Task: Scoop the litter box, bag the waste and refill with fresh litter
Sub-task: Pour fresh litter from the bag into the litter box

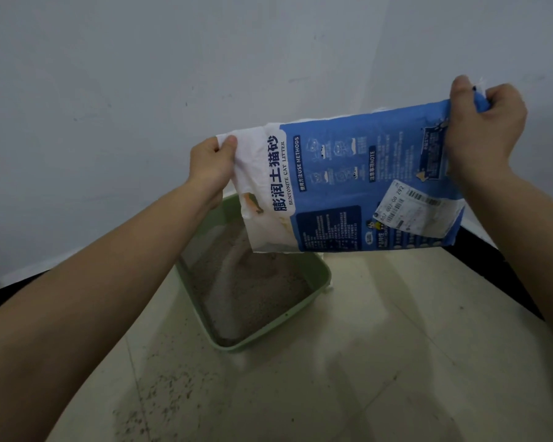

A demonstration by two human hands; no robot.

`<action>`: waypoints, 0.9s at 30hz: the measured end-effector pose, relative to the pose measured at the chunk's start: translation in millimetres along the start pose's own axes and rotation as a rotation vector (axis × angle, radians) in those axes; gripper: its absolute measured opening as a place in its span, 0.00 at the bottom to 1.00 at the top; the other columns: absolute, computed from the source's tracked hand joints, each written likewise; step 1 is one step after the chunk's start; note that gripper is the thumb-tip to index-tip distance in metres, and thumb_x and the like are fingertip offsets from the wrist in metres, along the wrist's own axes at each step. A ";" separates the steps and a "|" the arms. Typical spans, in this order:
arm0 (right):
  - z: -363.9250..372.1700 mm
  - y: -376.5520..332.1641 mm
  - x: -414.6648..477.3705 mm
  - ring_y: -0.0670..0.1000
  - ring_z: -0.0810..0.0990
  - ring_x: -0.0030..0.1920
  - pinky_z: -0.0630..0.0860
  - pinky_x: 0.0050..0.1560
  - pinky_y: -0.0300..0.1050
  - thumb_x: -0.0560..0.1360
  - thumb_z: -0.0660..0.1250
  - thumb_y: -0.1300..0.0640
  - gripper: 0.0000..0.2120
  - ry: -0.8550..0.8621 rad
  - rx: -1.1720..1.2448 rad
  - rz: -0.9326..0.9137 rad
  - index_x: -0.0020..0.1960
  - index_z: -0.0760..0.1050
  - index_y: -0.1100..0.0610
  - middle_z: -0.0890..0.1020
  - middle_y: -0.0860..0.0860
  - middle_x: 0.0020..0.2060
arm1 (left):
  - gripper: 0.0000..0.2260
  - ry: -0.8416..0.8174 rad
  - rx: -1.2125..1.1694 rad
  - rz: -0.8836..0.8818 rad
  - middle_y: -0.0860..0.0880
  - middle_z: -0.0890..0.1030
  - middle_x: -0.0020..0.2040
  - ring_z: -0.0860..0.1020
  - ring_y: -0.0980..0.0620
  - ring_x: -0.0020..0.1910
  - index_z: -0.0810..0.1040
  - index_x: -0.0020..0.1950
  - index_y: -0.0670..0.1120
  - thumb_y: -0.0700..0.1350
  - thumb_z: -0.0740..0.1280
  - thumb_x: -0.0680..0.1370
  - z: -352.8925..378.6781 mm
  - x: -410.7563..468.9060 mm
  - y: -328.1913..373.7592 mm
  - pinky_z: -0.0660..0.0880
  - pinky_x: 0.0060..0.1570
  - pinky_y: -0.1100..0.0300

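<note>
Blue litter bag (pixel 348 186), ends clenched in left hand (pixel 209 167) and right hand (pixel 486 122) fingers (pixel 505 94), above litter box (pixel 320 275).

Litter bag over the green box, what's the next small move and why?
Probably lift the right hand slightly higher, tilting the litter bag so any remainder slides out. The bag, its white corner pinched by the left hand, looks almost flat, and its lower edge hangs over the litter box.

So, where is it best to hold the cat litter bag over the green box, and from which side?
Hold the litter bag by its two upper corners, coming from the outer sides: left hand pinching the white corner, right hand bunching the higher blue one. It hangs limp and flat over the litter box, so corners probably keep it spread.
</note>
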State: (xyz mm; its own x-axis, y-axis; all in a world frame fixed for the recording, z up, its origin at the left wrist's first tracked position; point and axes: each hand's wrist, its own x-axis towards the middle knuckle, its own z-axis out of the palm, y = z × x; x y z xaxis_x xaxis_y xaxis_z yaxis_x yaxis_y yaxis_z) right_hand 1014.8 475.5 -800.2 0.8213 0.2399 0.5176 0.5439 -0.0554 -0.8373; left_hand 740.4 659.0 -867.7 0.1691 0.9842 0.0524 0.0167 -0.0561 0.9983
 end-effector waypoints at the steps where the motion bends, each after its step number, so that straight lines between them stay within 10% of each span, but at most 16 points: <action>1: 0.0 2.4 -0.1 0.39 0.62 0.26 0.61 0.31 0.31 0.75 0.64 0.42 0.21 0.004 -0.001 0.017 0.35 0.57 0.49 0.62 0.43 0.31 | 0.06 0.002 -0.003 0.008 0.50 0.82 0.50 0.80 0.49 0.54 0.78 0.48 0.49 0.45 0.63 0.82 1.1 -0.4 1.7 0.79 0.57 0.52; 27: 1.7 4.1 3.9 0.39 0.62 0.29 0.62 0.33 0.32 0.75 0.64 0.40 0.21 -0.021 0.018 -0.007 0.35 0.56 0.49 0.62 0.43 0.32 | 0.09 -0.015 0.170 0.060 0.50 0.81 0.50 0.79 0.49 0.53 0.78 0.50 0.49 0.49 0.59 0.83 12.1 12.8 8.3 0.78 0.56 0.51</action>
State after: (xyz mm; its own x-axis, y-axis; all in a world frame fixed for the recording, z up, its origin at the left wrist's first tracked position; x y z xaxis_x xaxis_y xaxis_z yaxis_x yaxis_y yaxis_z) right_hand 1020.0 477.9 -801.8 0.8136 0.2606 0.5198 0.5462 -0.0359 -0.8369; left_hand 754.7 669.1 -859.0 0.1897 0.9757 0.1099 0.1722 -0.1433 0.9746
